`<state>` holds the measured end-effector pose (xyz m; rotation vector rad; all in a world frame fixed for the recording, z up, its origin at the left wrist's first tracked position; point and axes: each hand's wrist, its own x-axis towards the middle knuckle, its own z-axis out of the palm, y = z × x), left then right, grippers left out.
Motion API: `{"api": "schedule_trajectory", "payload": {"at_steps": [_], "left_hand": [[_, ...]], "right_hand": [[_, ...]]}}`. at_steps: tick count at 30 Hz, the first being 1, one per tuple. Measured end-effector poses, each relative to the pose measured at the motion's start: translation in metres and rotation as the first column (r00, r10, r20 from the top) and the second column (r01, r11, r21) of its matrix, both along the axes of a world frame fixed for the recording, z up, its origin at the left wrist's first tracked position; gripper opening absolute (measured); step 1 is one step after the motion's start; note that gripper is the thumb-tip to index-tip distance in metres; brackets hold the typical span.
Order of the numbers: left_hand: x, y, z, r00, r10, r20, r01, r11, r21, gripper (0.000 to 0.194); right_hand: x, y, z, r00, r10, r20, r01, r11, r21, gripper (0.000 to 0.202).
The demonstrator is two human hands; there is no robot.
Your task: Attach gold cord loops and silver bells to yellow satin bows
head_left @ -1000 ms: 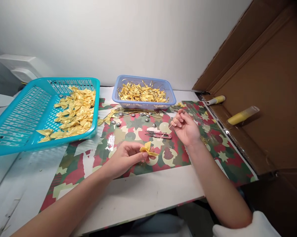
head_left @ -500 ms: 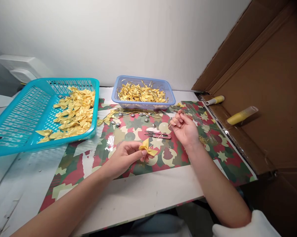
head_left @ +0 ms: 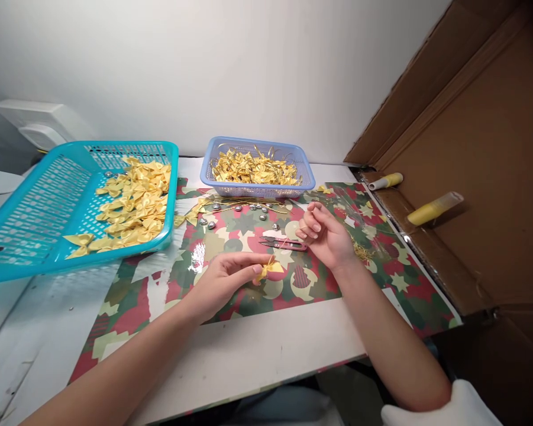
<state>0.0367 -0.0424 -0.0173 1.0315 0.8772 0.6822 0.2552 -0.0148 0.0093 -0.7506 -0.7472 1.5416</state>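
White wall [head_left: 248, 71] stands at the back, and a worktop [head_left: 248, 349] with a bright sheet of red, green and cream shapes [head_left: 310, 289] sits in front of it. Yellow bows fill part of a teal basket [head_left: 174, 207] on the left, and more are in a blue basket [head_left: 257, 190] at the back.

One yellow bow [head_left: 271, 268] is in the left hand [head_left: 224, 281], up over the sheet. Thumb and fingers pinch it at its left end. Its long way runs mostly sideways, with one loose tip pointing out to the right and a bit away from the body. Part of it is hidden by the fingers.

The right hand [head_left: 327, 236] is up to the right of the bow, farther from the body, and does not touch it. So the left hand is the near one. A thin thread [head_left: 285, 242] shows in the gap between the two hands. The right fingers curl in with the tips close together, but I cannot tell if they pinch the thread. Small scissors [head_left: 296, 245] lie on the sheet behind the bow, near the right hand. Little silver bells [head_left: 275, 226] lie past them.
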Motion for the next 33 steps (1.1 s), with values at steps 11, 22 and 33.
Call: {"api": "schedule_trajectory", "payload": {"at_steps": [11,22,33], "left_hand": [[0.001,0.001,0.003,0.989,0.012,-0.150,-0.005,0.999,0.047,0.036],[0.000,0.002,-0.006,0.927,0.082,-0.365,0.071,0.919,0.387,0.030],[0.000,0.004,-0.007,0.867,0.122,-0.483,0.113,0.896,0.429,0.030]], "right_hand": [[0.004,-0.009,0.013,1.000,-0.006,-0.008,0.007,0.992,0.127,0.010],[-0.002,-0.019,0.018,0.990,0.003,0.139,-0.033,0.976,0.213,0.010],[-0.011,-0.026,0.019,0.987,-0.079,0.137,0.039,0.962,0.270,0.008]]}}
